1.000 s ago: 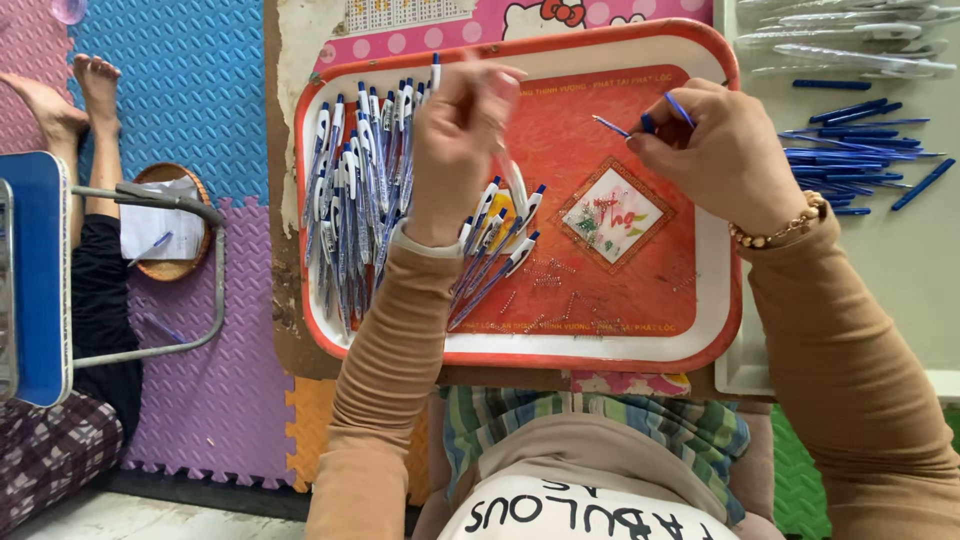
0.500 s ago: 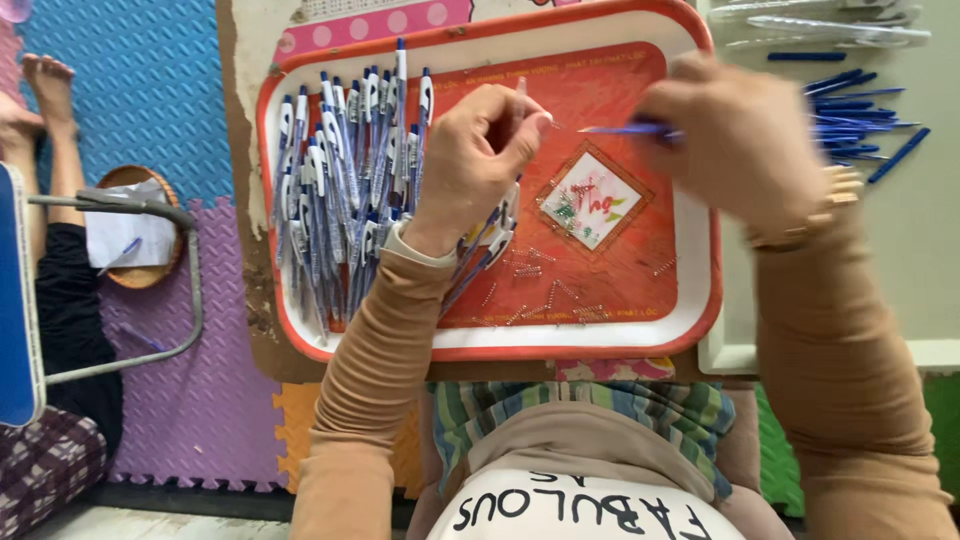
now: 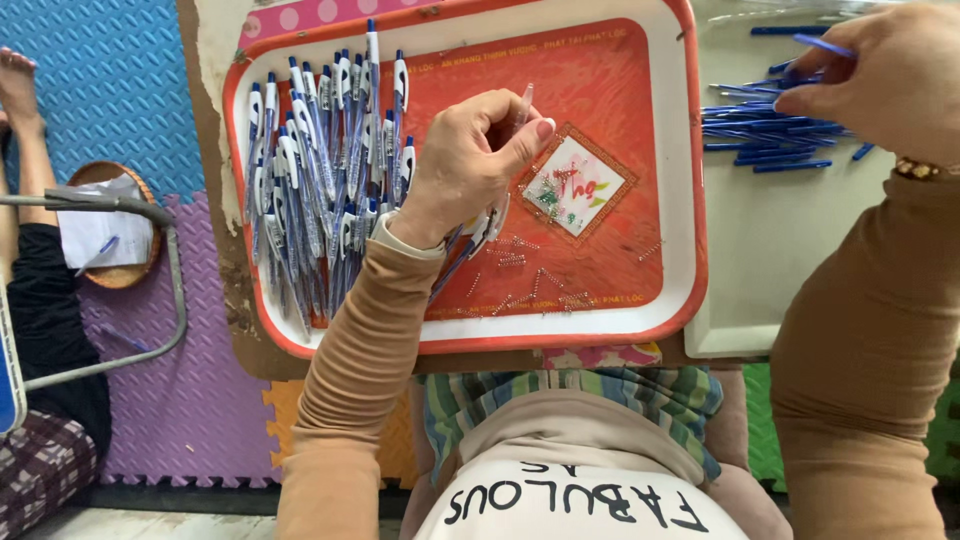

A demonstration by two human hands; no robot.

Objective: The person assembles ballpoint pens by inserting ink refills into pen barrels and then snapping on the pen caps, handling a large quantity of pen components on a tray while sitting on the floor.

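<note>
Over the red tray (image 3: 670,200), left hand (image 3: 470,165) fingers pinch a clear pen barrel (image 3: 522,103); right hand (image 3: 890,80) fingers pinch a blue refill (image 3: 825,45).

Blue and purple foam mats (image 3: 130,90) are covering the floor on the left, with an orange piece (image 3: 285,420) showing below the bench edge. A round woven basket (image 3: 135,272) is sitting on the purple mat, holding white paper. A grey metal chair frame (image 3: 170,290) is curving beside it. Another person's bare foot (image 3: 20,85) is resting on the blue mat, dark clothing below.
</note>
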